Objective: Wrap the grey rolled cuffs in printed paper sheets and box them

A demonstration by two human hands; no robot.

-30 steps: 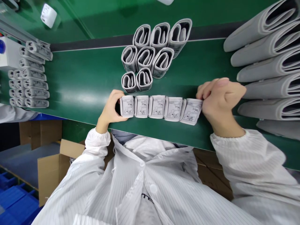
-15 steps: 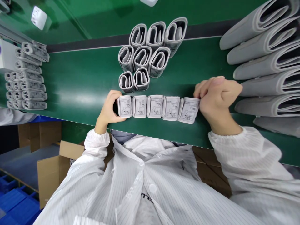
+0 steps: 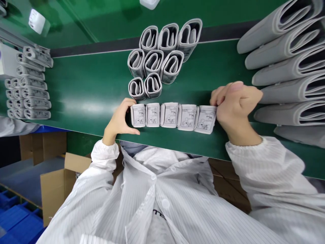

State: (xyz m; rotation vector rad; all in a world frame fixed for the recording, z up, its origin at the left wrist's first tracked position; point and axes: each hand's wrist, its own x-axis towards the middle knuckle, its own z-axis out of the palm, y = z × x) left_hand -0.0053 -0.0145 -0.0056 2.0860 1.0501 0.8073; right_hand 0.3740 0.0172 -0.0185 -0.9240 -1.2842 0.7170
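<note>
A row of several rolled grey blood pressure cuffs [image 3: 169, 115], printed with small diagrams, lies across the green work surface in front of me. My left hand [image 3: 121, 118] is at the row's left end, thumb and fingers spread around the end cuff [image 3: 138, 115], with a gap between cuff and palm. At the other end my right hand [image 3: 235, 106] is closed in a fist, its knuckles against the rightmost cuff [image 3: 206, 119]. Just beyond the row, more rolled cuffs [image 3: 153, 61] stand on end in a cluster, their coiled ends facing up.
Large folded grey cuffs [image 3: 281, 71] are stacked along the right side. Several rolled cuffs [image 3: 37, 91] sit in stacks at the far left, beside a white box [image 3: 7, 61]. A white plug-like block [image 3: 37, 21] lies at the back. Below the table edge is an open cardboard box [image 3: 53, 193].
The row of cuffs has shifted slightly to the right. My left thumb and fingers have opened away from the end cuff. My right fist stays nearly still.
</note>
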